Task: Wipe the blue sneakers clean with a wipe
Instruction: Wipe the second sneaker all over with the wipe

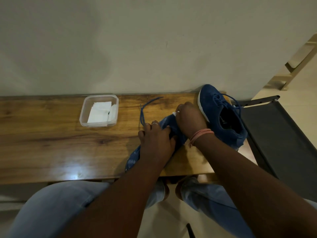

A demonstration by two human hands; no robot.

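One blue sneaker (133,158) lies on the wooden table (51,134), mostly covered by my arms. My left hand (157,140) grips its middle. My right hand (189,120) curls over its toe end and holds a white wipe (175,113), of which only a small corner shows past the fingers. A loose blue lace (143,110) trails from the shoe toward the wall. The second blue sneaker (221,114) stands upright on its white sole at the table's right end, just right of my right hand.
A clear plastic container (99,110) with folded white wipes sits on the table to the left of the shoes. A dark folding chair (281,134) stands beside the table's right end. The wall runs right behind the table. My knees are below its front edge.
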